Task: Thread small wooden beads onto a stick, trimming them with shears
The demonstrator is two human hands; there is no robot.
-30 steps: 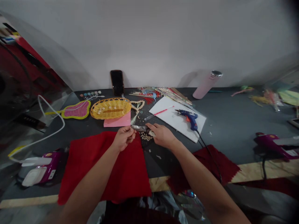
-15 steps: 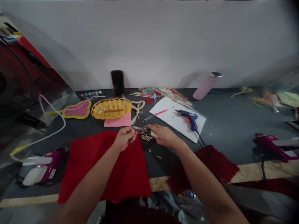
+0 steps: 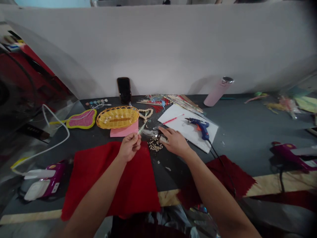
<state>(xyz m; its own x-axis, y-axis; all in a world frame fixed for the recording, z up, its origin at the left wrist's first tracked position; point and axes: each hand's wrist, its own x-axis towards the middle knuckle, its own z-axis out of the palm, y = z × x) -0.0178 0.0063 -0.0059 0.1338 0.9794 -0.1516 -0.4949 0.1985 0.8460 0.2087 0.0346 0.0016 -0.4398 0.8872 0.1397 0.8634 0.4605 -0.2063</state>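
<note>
My left hand (image 3: pixel 130 146) is closed in a pinch above the top edge of a red cloth (image 3: pixel 133 178). What its fingertips hold is too small to make out; a pale tassel (image 3: pixel 142 128) shows just beyond them. My right hand (image 3: pixel 175 142) rests over a pair of hand pruners (image 3: pixel 150 133), its thumb on a pale handle and its fingers stretched forward. The metal jaws point left towards my left fingertips, apart from them. Below the jaws lies a small heap of short pale pieces (image 3: pixel 155 144) on the dark table.
A yellow wicker basket (image 3: pixel 117 126) holding small pale pieces overlaps a pink pad (image 3: pixel 123 132). A blue glue gun (image 3: pixel 203 128) lies on a white board (image 3: pixel 173 114). Behind are a phone (image 3: pixel 124 90), sticks (image 3: pixel 184 101) and a pink tumbler (image 3: pixel 218 92). Purple devices (image 3: pixel 55 177) flank the table.
The pruners' jaws have drawn away from my left fingertips. My right fingers have straightened out, and my left hand has shifted slightly left and down.
</note>
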